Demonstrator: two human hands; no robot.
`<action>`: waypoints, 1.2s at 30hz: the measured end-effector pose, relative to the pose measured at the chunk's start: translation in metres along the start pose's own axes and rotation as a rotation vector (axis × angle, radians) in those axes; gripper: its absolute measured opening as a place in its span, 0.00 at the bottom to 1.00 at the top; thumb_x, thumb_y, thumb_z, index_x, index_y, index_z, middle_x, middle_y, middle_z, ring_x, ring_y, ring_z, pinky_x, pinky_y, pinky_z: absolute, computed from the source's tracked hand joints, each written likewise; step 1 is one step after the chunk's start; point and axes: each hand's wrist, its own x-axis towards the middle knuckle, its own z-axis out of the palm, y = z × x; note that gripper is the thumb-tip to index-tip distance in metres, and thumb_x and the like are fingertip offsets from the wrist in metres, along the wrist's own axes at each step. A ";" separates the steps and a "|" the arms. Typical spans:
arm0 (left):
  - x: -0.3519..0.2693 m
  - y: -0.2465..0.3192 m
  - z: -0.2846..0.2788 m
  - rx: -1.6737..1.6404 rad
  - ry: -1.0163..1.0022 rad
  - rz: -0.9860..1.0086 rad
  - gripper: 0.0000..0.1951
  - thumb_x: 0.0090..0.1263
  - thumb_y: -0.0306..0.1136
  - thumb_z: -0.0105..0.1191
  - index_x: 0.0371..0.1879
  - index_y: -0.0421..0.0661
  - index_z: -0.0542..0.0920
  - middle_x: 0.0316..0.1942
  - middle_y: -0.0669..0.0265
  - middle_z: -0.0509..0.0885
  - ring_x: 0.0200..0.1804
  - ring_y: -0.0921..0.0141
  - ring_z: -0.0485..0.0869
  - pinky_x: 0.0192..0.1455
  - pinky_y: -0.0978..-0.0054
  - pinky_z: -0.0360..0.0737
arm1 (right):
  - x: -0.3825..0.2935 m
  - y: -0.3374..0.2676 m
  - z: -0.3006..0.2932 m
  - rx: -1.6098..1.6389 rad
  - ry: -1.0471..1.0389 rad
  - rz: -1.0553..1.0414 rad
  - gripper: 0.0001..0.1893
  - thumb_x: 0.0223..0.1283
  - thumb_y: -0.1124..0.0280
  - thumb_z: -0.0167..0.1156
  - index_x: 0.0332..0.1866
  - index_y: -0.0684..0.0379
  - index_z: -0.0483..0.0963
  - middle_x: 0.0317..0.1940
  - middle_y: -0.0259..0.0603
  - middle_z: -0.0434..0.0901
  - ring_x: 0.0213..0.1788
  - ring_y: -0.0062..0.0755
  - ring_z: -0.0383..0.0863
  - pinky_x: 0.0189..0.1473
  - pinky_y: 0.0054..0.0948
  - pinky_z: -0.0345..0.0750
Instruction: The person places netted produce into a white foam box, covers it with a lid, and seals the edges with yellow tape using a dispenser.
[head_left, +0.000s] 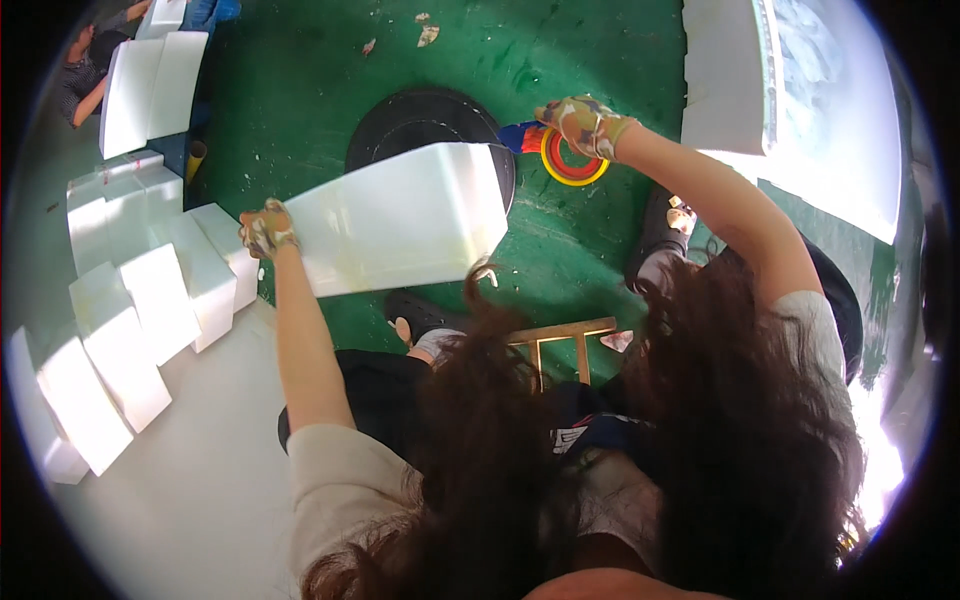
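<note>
My left hand (268, 229), in a camouflage-patterned glove, grips the left end of a long white box (390, 225). The box is tilted over a round black disc (424, 116) on the floor, and it covers part of that disc. A packing tape dispenser (574, 161) with a blue and red body and a yellow and red ring is in my right hand (585, 126), gloved the same way. The blue end of the dispenser is close to the box's upper right corner. What looks like a thin strip of tape spans the small gap there.
Several white boxes (161, 296) stand in a row at left, near a pale surface (217, 435). A co-worker (86, 75) is at the upper left behind more boxes. Right of me is a large white container (832, 112). A wooden frame (562, 330) lies between my feet on the green floor (300, 90).
</note>
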 end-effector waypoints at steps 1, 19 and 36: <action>-0.008 -0.006 -0.001 -0.073 0.210 0.194 0.24 0.61 0.52 0.52 0.49 0.45 0.74 0.42 0.59 0.78 0.42 0.64 0.79 0.41 0.61 0.78 | 0.007 -0.016 -0.008 0.042 -0.061 0.181 0.18 0.69 0.55 0.44 0.50 0.54 0.76 0.33 0.41 0.80 0.33 0.37 0.77 0.38 0.31 0.72; -0.205 0.101 -0.170 -0.428 -0.241 1.663 0.27 0.52 0.50 0.61 0.45 0.43 0.77 0.50 0.61 0.76 0.63 0.60 0.67 0.69 0.49 0.50 | -0.089 0.026 0.028 -0.124 -0.103 -0.225 0.25 0.47 0.82 0.55 0.56 0.56 0.70 0.36 0.46 0.79 0.37 0.48 0.81 0.35 0.37 0.76; -0.220 0.116 -0.170 -0.488 -0.172 1.522 0.24 0.51 0.48 0.63 0.41 0.45 0.77 0.48 0.60 0.76 0.63 0.59 0.67 0.68 0.48 0.50 | -0.063 -0.018 0.139 0.063 -0.053 -0.144 0.13 0.60 0.68 0.51 0.49 0.50 0.76 0.37 0.38 0.81 0.39 0.35 0.81 0.41 0.34 0.78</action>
